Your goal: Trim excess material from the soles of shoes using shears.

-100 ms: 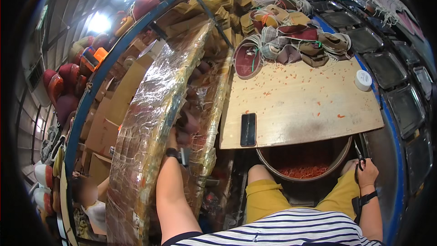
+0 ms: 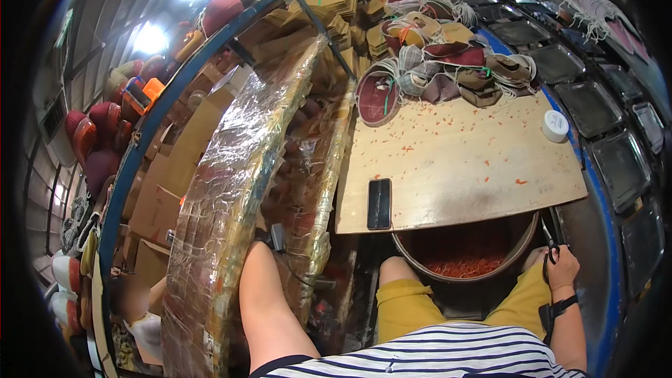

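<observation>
My left forearm [image 2: 269, 301] reaches into a tall bin wrapped in clear and yellowish tape [image 2: 227, 147]. The hand itself is hidden inside, among dark reddish pieces [image 2: 283, 189] that are hard to make out. A grey box-like device [image 2: 278, 236] shows by the wrist. At the right, my right hand [image 2: 563, 268] is closed around the handles of black scissors [image 2: 551, 241] beside my right knee. Their blades point up, next to the edge of a light wooden board [image 2: 448, 196].
On the board lie a phone [image 2: 379, 203], a white round container [image 2: 555, 125], orange scraps and a heap of fabric shoe uppers with white cords [image 2: 448, 63]. Below its edge stands a round tub [image 2: 413, 255] holding red scraps. Black trays [image 2: 588, 108] line the right; another person [image 2: 143, 322] is at lower left.
My left arm has gone deeper into the taped bin, so its wrist is now hidden. The right hand keeps its grip on the scissors. The view has shifted slightly.
</observation>
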Available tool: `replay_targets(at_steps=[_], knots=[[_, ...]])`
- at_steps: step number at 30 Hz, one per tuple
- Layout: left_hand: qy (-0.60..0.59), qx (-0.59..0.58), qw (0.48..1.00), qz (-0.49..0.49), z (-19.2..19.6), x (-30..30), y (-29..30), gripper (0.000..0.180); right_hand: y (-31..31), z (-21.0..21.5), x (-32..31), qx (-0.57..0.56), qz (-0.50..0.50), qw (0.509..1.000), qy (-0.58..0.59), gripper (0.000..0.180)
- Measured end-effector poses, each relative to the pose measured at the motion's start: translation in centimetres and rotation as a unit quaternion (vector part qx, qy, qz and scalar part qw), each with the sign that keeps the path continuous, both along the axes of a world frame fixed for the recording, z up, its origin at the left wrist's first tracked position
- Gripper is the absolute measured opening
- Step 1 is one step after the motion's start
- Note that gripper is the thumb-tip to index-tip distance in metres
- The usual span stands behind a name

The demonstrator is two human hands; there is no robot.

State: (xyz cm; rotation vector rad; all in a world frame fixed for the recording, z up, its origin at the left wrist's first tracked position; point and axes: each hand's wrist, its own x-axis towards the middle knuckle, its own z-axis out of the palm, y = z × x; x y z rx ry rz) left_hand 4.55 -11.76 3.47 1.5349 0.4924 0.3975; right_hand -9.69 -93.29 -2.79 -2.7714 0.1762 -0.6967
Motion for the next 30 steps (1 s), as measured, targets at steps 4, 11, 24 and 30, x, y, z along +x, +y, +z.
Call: replay_targets(at_steps=[4, 11, 24, 30], knots=[[-0.127, 0.012, 0.991, 0.039, 4.8, -2.0, -10.7, 0.013, 0.1, 0.2, 0.3, 0.030, 0.007, 1.000, -0.005, 0.022], [-0.010, 0.237, 0.943, -0.234, -6.8, -7.0, -34.7, 0.017, -0.3, 0.4, -0.6, 0.019, -0.014, 1.000, -0.001, 0.019], [0.038, 0.558, 0.757, -0.339, -10.5, -12.1, -44.2, 0.020, -0.1, 1.3, -1.4, 0.001, -0.015, 0.999, -0.044, 0.021], [0.006, 0.561, 0.747, -0.356, -10.2, -12.4, -44.1, 0.021, -0.2, 1.4, -1.6, 0.008, -0.012, 0.998, -0.057, 0.019]])
